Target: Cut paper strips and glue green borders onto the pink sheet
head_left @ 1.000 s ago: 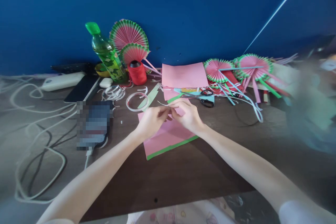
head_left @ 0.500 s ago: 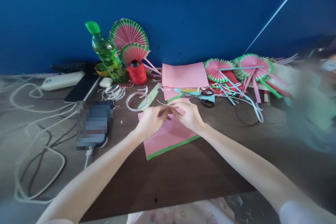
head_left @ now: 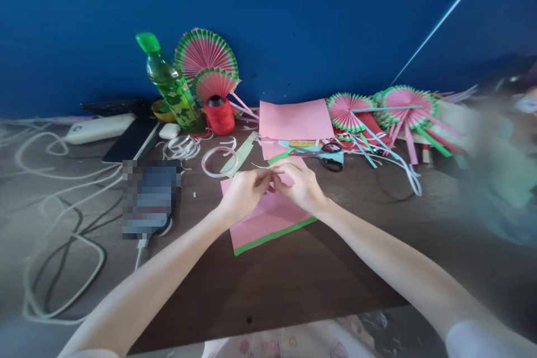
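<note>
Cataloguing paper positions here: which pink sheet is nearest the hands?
The near pink sheet, beneath the left hand and right hand. A green band runs along its edge toward the person; the back sheet shows no green.

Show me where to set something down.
Bare tabletop lies between the green-edged pink sheet and the front edge, and right of the right hand, nearer than the scissors. Crowded: the back, from the bottle to the paper fans.

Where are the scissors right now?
In the head view, the scissors lie on the desk a little right of the middle, just beyond the right hand and in front of the plain pink sheet near the wall.
</note>
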A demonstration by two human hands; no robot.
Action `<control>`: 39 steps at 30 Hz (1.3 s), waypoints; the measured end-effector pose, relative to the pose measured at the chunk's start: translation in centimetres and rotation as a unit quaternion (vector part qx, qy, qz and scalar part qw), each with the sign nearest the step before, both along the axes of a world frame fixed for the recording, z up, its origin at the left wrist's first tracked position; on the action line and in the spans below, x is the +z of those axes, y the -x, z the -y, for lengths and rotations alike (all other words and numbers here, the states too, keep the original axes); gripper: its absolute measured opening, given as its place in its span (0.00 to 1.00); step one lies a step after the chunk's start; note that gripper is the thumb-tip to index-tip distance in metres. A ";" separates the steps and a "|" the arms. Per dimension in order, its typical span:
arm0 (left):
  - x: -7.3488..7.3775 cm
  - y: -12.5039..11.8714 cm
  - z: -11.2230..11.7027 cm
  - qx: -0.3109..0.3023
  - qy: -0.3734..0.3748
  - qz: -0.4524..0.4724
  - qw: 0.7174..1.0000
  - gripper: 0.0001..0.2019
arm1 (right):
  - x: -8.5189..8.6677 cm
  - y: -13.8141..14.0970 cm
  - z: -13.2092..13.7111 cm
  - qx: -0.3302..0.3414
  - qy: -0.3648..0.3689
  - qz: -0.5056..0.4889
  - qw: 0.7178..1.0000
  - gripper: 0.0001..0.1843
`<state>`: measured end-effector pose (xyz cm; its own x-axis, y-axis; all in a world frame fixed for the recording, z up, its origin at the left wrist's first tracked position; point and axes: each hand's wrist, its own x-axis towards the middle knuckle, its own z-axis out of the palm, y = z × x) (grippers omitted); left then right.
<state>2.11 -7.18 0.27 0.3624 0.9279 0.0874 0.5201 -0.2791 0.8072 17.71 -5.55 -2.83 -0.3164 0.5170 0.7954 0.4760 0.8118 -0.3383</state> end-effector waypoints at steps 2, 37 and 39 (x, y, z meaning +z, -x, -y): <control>0.0 0.0 0.0 0.002 0.005 0.007 1.000 0.12 | 0.0 0.0 0.0 0.002 0.002 -0.005 1.000 0.08; 0.1 0.9 -1.6 0.027 0.219 0.207 0.953 0.11 | -0.2 -11.5 -8.1 -0.338 0.129 -0.253 0.897 0.08; 0.1 1.1 -1.7 0.006 0.204 0.181 0.962 0.11 | -0.4 -12.5 -8.2 -0.378 0.139 -0.223 0.888 0.08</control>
<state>0.98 -5.46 0.35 0.3653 0.9157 -0.1674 0.1863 0.1043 0.9769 30.22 2.61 -3.20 0.5189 0.6440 0.5621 0.6175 0.1723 -0.7675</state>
